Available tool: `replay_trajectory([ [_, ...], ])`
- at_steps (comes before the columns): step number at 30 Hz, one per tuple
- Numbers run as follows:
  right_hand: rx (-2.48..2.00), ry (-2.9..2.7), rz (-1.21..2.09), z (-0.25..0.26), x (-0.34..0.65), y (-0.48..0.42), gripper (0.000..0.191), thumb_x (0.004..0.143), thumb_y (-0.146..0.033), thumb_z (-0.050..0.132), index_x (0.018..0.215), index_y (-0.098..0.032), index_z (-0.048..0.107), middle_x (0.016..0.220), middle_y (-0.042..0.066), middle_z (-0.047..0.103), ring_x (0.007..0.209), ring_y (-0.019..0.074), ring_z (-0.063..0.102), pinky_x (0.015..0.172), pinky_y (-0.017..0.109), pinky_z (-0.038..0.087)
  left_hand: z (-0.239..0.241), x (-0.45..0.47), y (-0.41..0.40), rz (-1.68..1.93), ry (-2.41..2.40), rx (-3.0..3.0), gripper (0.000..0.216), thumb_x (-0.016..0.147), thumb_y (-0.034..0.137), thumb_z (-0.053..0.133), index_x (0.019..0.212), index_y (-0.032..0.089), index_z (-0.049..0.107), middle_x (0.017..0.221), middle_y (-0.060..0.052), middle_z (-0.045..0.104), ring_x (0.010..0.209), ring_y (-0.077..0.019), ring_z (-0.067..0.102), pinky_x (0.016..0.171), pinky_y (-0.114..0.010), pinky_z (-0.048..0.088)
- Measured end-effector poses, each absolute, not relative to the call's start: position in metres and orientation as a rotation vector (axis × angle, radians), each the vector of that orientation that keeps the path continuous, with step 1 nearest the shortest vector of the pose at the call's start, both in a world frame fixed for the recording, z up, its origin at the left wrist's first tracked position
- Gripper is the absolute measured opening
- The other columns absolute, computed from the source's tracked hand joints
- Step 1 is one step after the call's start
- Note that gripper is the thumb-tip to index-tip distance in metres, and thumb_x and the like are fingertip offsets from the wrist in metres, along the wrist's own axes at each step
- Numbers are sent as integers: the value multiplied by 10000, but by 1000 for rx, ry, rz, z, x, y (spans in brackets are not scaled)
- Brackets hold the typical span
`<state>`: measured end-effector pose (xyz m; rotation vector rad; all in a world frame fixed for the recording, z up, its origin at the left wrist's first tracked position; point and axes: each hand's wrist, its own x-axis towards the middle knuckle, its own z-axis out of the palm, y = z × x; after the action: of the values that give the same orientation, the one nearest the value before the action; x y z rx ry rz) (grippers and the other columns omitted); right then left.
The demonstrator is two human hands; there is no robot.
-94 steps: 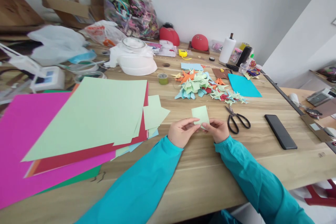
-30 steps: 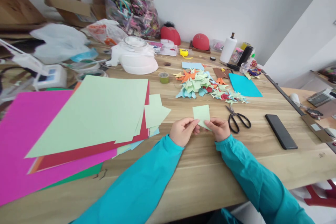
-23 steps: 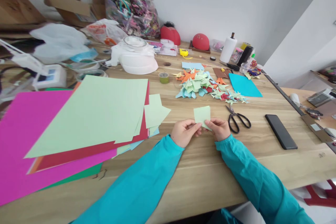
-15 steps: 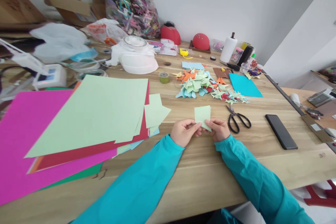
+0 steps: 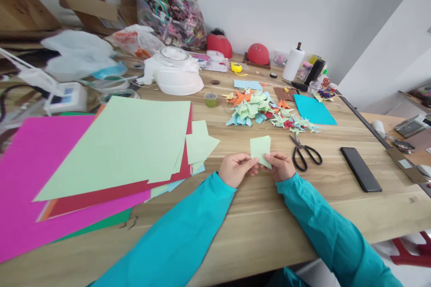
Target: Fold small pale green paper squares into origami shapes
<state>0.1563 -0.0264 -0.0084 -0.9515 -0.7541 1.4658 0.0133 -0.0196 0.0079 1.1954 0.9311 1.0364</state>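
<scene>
A small folded piece of pale green paper is held up between my two hands over the wooden table. My left hand pinches its lower left corner between thumb and fingers. At the lower right edge, my right hand grips the same paper, thumb on top. The fingertips behind the paper are hidden. Black-handled scissors lie just right of my right hand. Beyond the paper is a pile of folded paper pieces in green, orange, blue and red.
Large coloured sheets are stacked at left, with smaller green pieces beside them. A black phone lies at right. Behind are a tape roll, a blue sheet, red pincushions and a white bottle.
Almost nothing differs. Both hands keep their hold on the green paper, and the whole view has shifted very slightly.
</scene>
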Motion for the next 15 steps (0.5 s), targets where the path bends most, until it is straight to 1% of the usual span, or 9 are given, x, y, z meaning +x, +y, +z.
replay_trajectory([
  [7, -974, -753, 1470, -8, 157, -26, 138, 527, -253, 746, 536, -151, 653, 492, 1, 637, 427, 113, 562, 451, 227, 442, 5, 12, -19, 1009, 907, 1180, 237, 629, 324, 655, 534, 111, 617, 507, -36, 618, 448, -116, 558, 458, -234, 472],
  [11, -993, -802, 1430, -11, 157, -25, 137, 523, -261, 745, 539, -152, 663, 476, 3, 629, 419, 113, 549, 432, 224, 417, 4, 13, -17, 966, 891, 1100, 302, 563, 387, 686, 503, 109, 583, 485, -41, 611, 420, -131, 556, 422, -245, 458],
  [13, -1001, -839, 1397, -14, 157, -24, 133, 525, -258, 743, 537, -151, 665, 463, 3, 622, 419, 112, 541, 431, 224, 407, 4, 13, -18, 939, 885, 1101, 319, 540, 405, 695, 531, 105, 588, 492, -39, 611, 422, -134, 558, 415, -245, 453],
  [15, -998, -879, 1378, -16, 158, -24, 119, 535, -249, 738, 539, -152, 669, 459, 4, 620, 420, 110, 536, 433, 223, 400, 5, 13, -19, 908, 891, 1144, 319, 558, 406, 684, 574, 97, 607, 481, -30, 597, 417, -122, 546, 412, -232, 442],
])
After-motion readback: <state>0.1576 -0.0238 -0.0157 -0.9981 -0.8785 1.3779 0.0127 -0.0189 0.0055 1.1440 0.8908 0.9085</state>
